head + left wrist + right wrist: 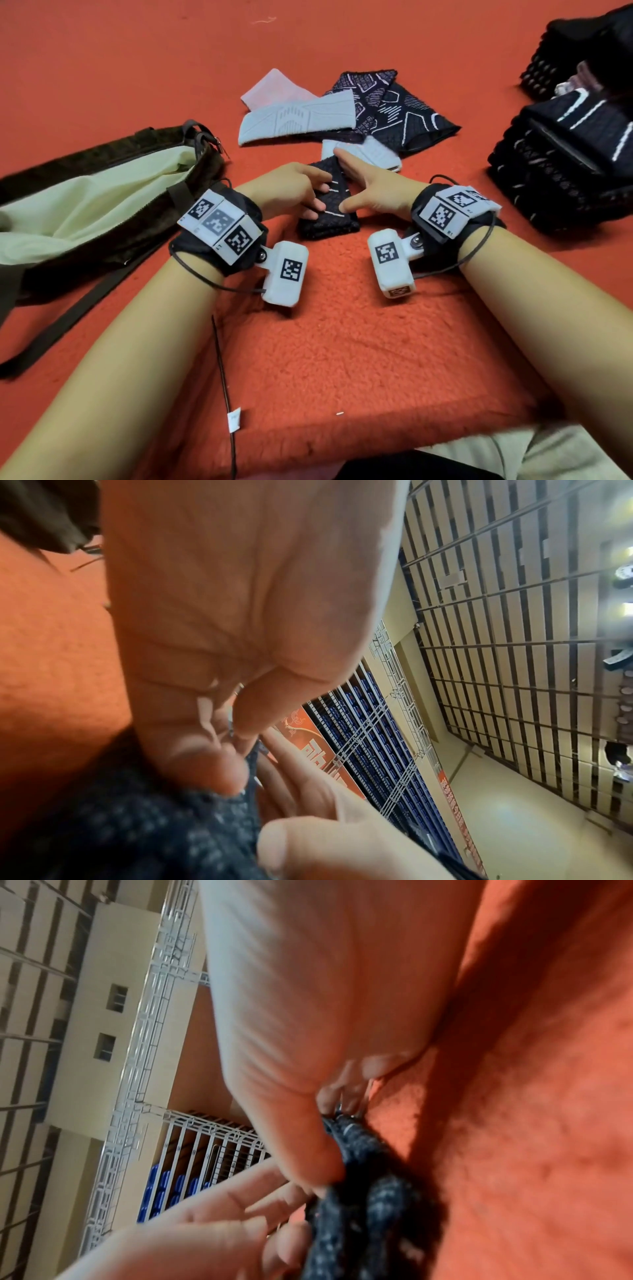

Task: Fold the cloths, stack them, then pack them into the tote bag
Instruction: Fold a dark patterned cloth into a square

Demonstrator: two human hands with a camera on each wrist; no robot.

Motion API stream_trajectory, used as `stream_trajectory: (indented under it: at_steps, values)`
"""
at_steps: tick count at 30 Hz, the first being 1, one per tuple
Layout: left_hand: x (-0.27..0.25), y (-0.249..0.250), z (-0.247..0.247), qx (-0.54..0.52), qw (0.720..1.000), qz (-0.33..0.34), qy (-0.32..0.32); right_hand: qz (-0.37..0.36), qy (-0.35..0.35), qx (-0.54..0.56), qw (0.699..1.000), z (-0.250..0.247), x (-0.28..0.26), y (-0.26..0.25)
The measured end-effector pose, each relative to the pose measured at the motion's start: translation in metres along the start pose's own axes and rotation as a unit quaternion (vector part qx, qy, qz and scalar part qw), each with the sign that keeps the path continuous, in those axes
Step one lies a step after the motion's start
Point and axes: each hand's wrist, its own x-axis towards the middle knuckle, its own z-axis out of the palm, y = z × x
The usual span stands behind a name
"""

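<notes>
A dark folded cloth with thin white lines lies on the red surface between my hands. My left hand grips its left edge, with the thumb on the fabric and the fingers curled over it. My right hand grips its right edge, thumb pressed on the thick fold and index finger reaching toward the far end. The brown tote bag lies open at the left, showing its pale green lining. A stack of folded dark cloths stands at the right.
Loose cloths lie behind my hands: a pale grey one, a pink one, a dark patterned one and a small white one. A raised red fuzzy pad lies under my forearms. A thin black cable hangs near my left arm.
</notes>
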Motion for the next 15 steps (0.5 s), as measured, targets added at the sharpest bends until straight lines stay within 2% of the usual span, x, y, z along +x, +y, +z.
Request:
stream_trajectory:
  at_steps: [5,10,15]
  values:
    - [0.022,0.01,-0.009,0.099,0.989,0.033,0.106,0.009,0.005,-0.026,1.0,0.0,-0.001,-0.002]
    - [0.039,0.017,-0.01,0.204,0.977,-0.042,0.046,0.015,-0.005,-0.015,1.0,0.0,-0.003,-0.004]
    - [0.046,0.018,-0.015,0.191,0.979,-0.064,0.036,0.011,-0.017,0.036,0.999,0.0,-0.006,-0.006]
